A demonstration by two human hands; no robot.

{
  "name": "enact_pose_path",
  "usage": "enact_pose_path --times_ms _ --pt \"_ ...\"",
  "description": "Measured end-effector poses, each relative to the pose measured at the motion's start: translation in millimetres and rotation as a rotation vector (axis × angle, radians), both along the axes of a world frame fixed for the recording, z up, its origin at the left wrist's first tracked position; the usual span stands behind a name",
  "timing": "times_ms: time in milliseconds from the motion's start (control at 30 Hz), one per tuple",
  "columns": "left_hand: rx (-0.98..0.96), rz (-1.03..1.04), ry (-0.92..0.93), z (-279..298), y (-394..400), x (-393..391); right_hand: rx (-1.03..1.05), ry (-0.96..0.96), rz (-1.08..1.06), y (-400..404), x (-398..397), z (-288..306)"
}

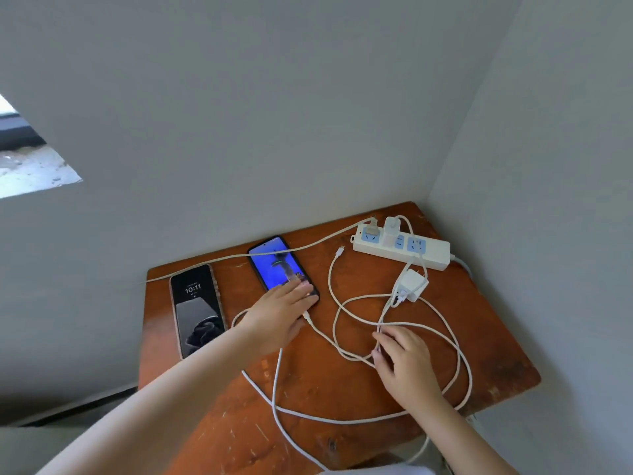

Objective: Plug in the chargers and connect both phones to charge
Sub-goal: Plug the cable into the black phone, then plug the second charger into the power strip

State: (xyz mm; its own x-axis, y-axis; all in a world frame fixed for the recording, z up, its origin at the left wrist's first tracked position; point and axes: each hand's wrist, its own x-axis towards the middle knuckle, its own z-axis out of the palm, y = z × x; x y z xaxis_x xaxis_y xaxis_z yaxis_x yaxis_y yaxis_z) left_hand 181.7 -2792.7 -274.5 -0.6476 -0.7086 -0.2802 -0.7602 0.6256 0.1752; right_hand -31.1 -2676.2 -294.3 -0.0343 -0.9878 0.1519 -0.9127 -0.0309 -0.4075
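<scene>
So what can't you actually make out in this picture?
- Head view: the blue-screen phone's charging port is covered by the left hand.
- The power strip's lead runs off the table edge.
- Which white cable the right hand pinches: loops overlap.

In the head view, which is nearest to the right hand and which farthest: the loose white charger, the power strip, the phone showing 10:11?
From the right hand:
1. Loose white charger, on the table just beyond the hand.
2. Power strip, farther back by the wall corner.
3. Phone showing 10:11, far across at the table's left edge.
</scene>
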Motion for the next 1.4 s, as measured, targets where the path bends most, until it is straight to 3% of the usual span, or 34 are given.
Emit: enact_pose_path --times_ms 100,267,600,867,1033,1200,1400 --pt "-0.028 0.076 0.103 -16.9 51.6 -4.8 0.096 0.081 -0.096 18.0 -11.3 -2.4" --pt "0.016 0.301 0.04 -48.3 112.4 -3.4 0.447 0.263 -0.161 41.4 -37.3 -24.6" --pt "-0.022 0.374 0.01 -57.9 133.8 -4.1 0.617 0.266 -0.124 38.3 -46.7 -30.3" --pt "-0.092 0.368 -0.146 -45.1 130.9 -15.4 0.57 0.267 -0.015 47.1 -49.4 -21.0" --pt "-0.09 0.519 0.001 -44.7 128.2 -51.4 0.463 0.189 0.156 44.5 -79.8 -9.0" --pt "-0.072 0.702 0.076 -57.9 124.5 -80.4 0.194 0.046 0.239 -1.7 -99.5 5.8" --pt "-0.097 0.747 0.055 -63.1 124.7 -79.6 0.105 0.189 0.251 -48.8 -83.4 -2.2"
